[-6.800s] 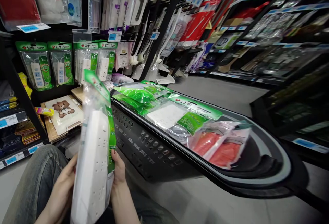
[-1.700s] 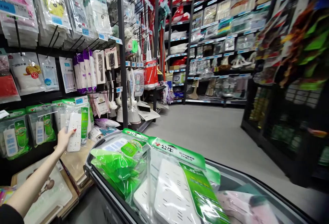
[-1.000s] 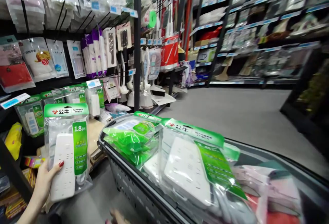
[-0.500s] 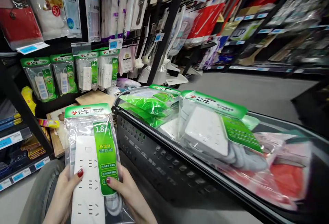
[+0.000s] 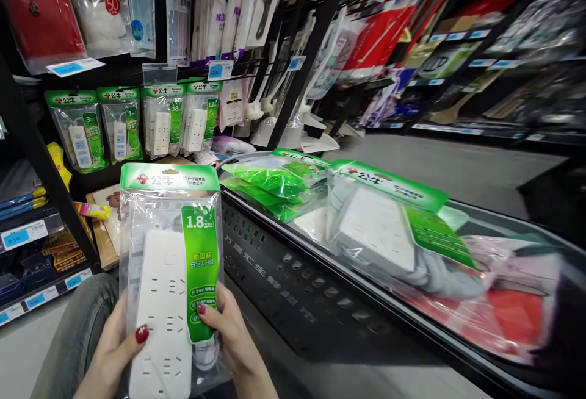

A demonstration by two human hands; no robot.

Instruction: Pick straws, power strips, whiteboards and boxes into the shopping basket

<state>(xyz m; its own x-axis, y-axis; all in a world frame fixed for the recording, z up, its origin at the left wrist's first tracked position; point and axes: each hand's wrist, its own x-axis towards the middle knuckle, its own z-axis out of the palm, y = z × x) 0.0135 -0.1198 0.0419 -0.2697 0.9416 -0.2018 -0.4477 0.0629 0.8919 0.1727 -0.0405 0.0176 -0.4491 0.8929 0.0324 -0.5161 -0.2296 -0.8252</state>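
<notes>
A packaged power strip (image 5: pixel 167 265) stands upright before me, white with several sockets, in a clear bag with a green header and a green "1.8" label. My left hand (image 5: pixel 112 347) grips its left edge, thumb on the front of the bag. On the opposite edge, my right hand (image 5: pixel 235 332) is closed around the bag, thumb over the green label. The fingers behind the package are hidden. To the right stands a black shopping basket (image 5: pixel 274 283); on top in it lies another packaged power strip (image 5: pixel 379 222), beside green packages (image 5: pixel 274 182) and a red-and-pink package (image 5: pixel 513 313).
Several packaged power strips (image 5: pixel 160 121) hang on the rack ahead, below disposable gloves (image 5: pixel 98 5) and other bagged goods. Low shelves (image 5: pixel 27 234) with price tags are at the left. Grey floor (image 5: pixel 412 155) shows beyond the basket. My bent knee (image 5: pixel 82 332) is at lower left.
The view has shifted slightly, so the rack and basket appear further right. The held package appears a little higher and further right; my left thumb sits lower on it.
</notes>
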